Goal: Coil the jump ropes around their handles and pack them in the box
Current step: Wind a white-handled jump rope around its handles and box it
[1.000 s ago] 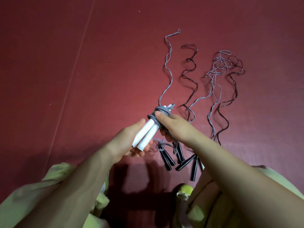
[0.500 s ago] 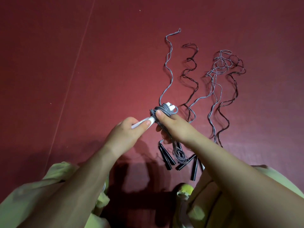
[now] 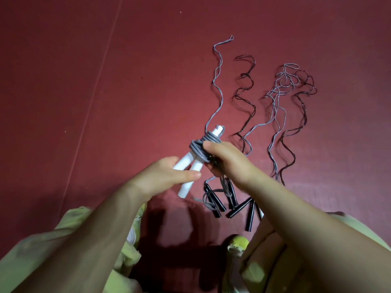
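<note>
A dark red floor mat (image 3: 105,102) filled the view, crossed by a thin pale seam running diagonally at the left. Pale green clothing (image 3: 63,240) occupied the near edge. Both forearms reached forward from that edge to the middle of the mat. The left hand (image 3: 165,176) was curled round the lower part of a pair of white handles (image 3: 45,164), thumb laid across them. The right hand (image 3: 228,163) gripped the grey rope coil (image 3: 198,148) wound round the upper part of those handles, thumb pressed on the coil; the handle tips projected beyond the windings. A loose grey strand (image 3: 218,85) ran from the coil toward the far edge. To the right, other jump ropes (image 3: 279,115), grey and dark, lay in wavy lines on the mat, their loops tangled at the far end. Their black handles (image 3: 239,210) lay clustered near the near edge, below the right wrist. The box was out of view.
</note>
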The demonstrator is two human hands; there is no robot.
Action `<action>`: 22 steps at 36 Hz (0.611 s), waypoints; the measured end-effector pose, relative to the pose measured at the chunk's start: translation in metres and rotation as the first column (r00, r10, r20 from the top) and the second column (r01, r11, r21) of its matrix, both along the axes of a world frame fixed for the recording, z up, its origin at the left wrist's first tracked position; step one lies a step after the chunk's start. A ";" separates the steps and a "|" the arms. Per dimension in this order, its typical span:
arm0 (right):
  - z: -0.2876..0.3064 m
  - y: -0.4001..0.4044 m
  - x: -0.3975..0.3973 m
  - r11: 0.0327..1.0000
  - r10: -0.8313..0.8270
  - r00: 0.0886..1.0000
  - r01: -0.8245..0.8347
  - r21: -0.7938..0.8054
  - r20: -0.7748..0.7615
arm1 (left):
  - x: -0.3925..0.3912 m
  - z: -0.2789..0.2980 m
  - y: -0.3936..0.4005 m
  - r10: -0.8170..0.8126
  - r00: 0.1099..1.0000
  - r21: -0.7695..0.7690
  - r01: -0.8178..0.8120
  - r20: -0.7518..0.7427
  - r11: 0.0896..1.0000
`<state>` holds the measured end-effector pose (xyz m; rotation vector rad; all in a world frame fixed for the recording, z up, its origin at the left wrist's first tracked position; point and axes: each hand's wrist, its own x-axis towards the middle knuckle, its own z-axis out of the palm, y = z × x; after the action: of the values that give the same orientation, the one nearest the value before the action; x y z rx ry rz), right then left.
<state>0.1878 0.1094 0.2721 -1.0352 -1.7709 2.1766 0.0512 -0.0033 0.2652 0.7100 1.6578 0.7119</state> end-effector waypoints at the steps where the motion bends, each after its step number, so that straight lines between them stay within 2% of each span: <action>1: -0.001 0.000 0.000 1.000 0.019 0.999 -0.020 -0.010 -0.046 | 0.002 0.003 -0.001 -0.030 0.993 -0.019 0.032 0.110 0.999; 3: 0.000 0.000 0.000 0.997 0.054 0.989 -0.061 -0.047 -0.134 | 0.005 0.009 -0.003 -0.033 0.944 -0.060 0.056 0.328 0.997; 5: 0.002 0.001 0.002 0.990 0.060 0.979 -0.083 -0.112 -0.194 | 0.004 0.013 -0.003 -0.009 0.849 -0.065 0.051 0.528 0.997; 8: 0.004 0.001 0.004 0.976 0.082 0.959 -0.133 -0.173 -0.272 | 0.000 0.014 -0.002 0.041 0.734 -0.074 0.013 0.677 0.997; 11: 0.004 0.004 0.004 0.955 0.108 0.947 -0.184 -0.234 -0.303 | 0.001 0.015 0.000 0.068 0.702 -0.084 -0.012 0.709 0.996; 14: 0.005 0.003 0.004 0.951 0.145 0.960 -0.203 -0.235 -0.240 | 0.005 0.014 0.001 0.094 0.696 -0.105 -0.027 0.712 0.994; 18: 0.009 0.006 0.006 0.963 0.145 0.984 -0.164 -0.215 -0.102 | 0.005 0.009 0.003 0.126 0.748 -0.093 -0.086 0.652 0.992; 22: 0.009 0.008 0.007 0.956 0.153 0.987 -0.162 -0.243 -0.055 | 0.004 0.003 0.002 0.154 0.772 -0.094 -0.122 0.616 0.988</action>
<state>0.1952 0.1175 0.2810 -0.9223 -1.6490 2.5489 0.0550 -0.0009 0.2684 0.2602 1.1077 0.8938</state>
